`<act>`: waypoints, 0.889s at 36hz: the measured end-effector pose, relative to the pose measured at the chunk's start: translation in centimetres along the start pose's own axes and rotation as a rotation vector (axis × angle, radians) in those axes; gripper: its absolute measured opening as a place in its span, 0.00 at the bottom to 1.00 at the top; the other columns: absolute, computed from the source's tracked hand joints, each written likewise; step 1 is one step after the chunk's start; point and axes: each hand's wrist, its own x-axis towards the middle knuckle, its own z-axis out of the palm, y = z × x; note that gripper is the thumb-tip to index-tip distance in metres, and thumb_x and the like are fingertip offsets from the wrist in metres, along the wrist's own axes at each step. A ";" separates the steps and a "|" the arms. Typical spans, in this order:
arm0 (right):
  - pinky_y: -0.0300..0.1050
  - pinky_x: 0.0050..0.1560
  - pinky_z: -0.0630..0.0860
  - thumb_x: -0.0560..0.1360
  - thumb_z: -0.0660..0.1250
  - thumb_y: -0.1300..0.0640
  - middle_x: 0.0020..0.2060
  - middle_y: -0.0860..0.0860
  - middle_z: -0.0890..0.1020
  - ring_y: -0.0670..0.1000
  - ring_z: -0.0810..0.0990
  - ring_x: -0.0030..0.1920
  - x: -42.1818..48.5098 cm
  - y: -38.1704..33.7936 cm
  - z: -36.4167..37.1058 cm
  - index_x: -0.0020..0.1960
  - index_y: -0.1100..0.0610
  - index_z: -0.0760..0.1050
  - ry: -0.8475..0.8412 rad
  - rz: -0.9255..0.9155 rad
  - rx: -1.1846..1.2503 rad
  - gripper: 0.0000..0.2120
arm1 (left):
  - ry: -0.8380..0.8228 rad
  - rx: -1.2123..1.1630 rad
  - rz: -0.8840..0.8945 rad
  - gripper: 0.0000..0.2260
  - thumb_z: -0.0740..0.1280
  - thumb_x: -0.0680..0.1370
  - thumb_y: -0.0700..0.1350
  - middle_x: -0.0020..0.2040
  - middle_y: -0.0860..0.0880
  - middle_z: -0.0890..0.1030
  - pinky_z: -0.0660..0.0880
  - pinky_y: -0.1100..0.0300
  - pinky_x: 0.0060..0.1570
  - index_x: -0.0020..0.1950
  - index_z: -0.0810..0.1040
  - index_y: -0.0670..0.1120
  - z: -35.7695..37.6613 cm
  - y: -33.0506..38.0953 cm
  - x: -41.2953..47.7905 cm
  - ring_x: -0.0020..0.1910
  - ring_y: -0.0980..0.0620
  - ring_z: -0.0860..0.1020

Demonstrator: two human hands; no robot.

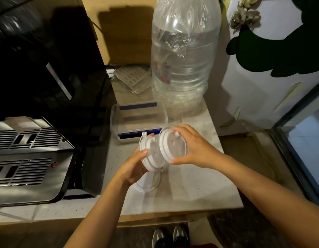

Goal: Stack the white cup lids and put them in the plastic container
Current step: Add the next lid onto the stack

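My left hand (pixel 132 166) grips a small stack of white cup lids (pixel 150 156), tilted on edge above the counter. My right hand (pixel 191 148) holds another white cup lid (pixel 174 146) by its rim, right beside the stack and nearly touching it. One more lid (pixel 149 184) lies flat on the counter under my left hand, partly hidden. The clear plastic container (pixel 113 120) with blue clips stands open just behind my hands; I see nothing inside it.
A big clear water bottle (pixel 183 56) stands behind the container. A black coffee machine (pixel 47 72) with a metal drip tray (pixel 29 158) fills the left. The marble counter (pixel 191 190) ends near my feet; a white fridge door (pixel 262 83) is at right.
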 end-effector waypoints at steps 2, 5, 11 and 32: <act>0.39 0.62 0.64 0.63 0.77 0.50 0.64 0.44 0.62 0.42 0.62 0.60 0.3 -0.4 -0.2 0.70 0.50 0.57 -0.017 -0.035 0.069 0.42 | -0.010 -0.041 0.008 0.52 0.78 0.51 0.62 0.56 0.43 0.77 0.80 0.54 0.42 0.69 0.64 0.45 0.1 0.2 0.1 0.48 0.50 0.81; 0.40 0.66 0.64 0.62 0.77 0.51 0.62 0.40 0.61 0.41 0.62 0.63 0.9 -0.8 -0.1 0.70 0.49 0.57 -0.036 -0.079 0.128 0.43 | -0.008 -0.071 0.007 0.49 0.79 0.48 0.62 0.52 0.43 0.79 0.81 0.55 0.41 0.64 0.68 0.45 0.4 0.7 0.3 0.46 0.50 0.82; 0.34 0.65 0.62 0.63 0.77 0.53 0.63 0.38 0.60 0.38 0.61 0.64 1.8 -0.9 0.6 0.70 0.47 0.57 -0.094 -0.135 0.156 0.43 | -0.009 -0.054 0.021 0.49 0.79 0.47 0.63 0.50 0.43 0.80 0.80 0.59 0.39 0.62 0.68 0.44 0.8 1.7 0.4 0.44 0.51 0.82; 0.18 0.62 0.52 0.64 0.76 0.61 0.66 0.43 0.59 0.37 0.56 0.66 3.7 -0.9 1.4 0.71 0.54 0.58 -0.129 -0.322 0.035 0.42 | -0.018 -0.078 0.020 0.43 0.80 0.47 0.61 0.34 0.47 0.83 0.76 0.65 0.25 0.54 0.70 0.41 0.7 2.7 0.8 0.31 0.53 0.81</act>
